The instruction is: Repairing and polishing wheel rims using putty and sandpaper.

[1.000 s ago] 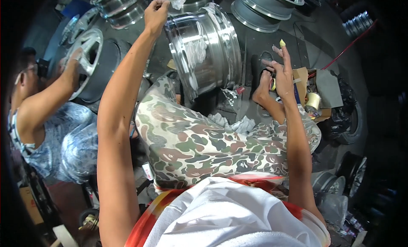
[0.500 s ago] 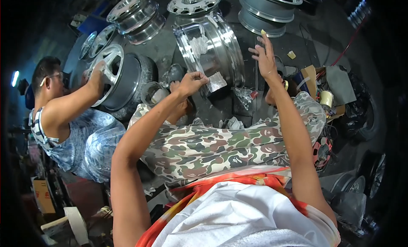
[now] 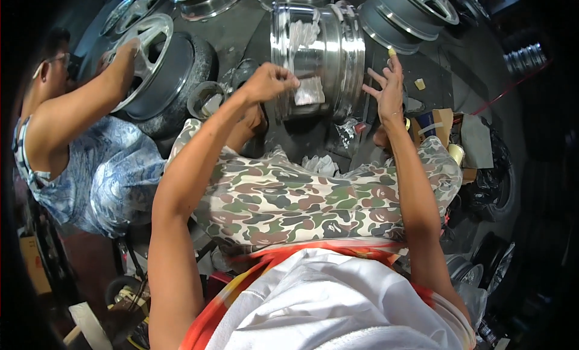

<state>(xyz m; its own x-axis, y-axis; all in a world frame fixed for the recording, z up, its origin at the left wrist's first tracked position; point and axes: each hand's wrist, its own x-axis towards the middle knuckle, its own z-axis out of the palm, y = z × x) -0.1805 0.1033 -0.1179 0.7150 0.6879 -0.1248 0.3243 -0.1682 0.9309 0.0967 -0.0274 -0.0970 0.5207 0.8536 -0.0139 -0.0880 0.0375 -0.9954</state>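
A polished silver wheel rim lies on its side in front of my legs, with whitish smears on its barrel. My left hand pinches a crumpled, silvery-white sheet at the rim's lower left part. My right hand is open beside the rim's right side, fingers spread and raised, a small yellow covering on the index fingertip. It holds nothing. My bent legs in camouflage trousers lie beneath my forearms.
At left, a co-worker in blue patterned clothing handles a spoked wheel resting by a tyre. More rims stand behind. At right are a cardboard box, black plastic bags and a red hose.
My left hand has moved down from the rim's top left to its lower left part, bringing the sheet into view against the barrel. My right hand stays raised and spread. The view has shifted.
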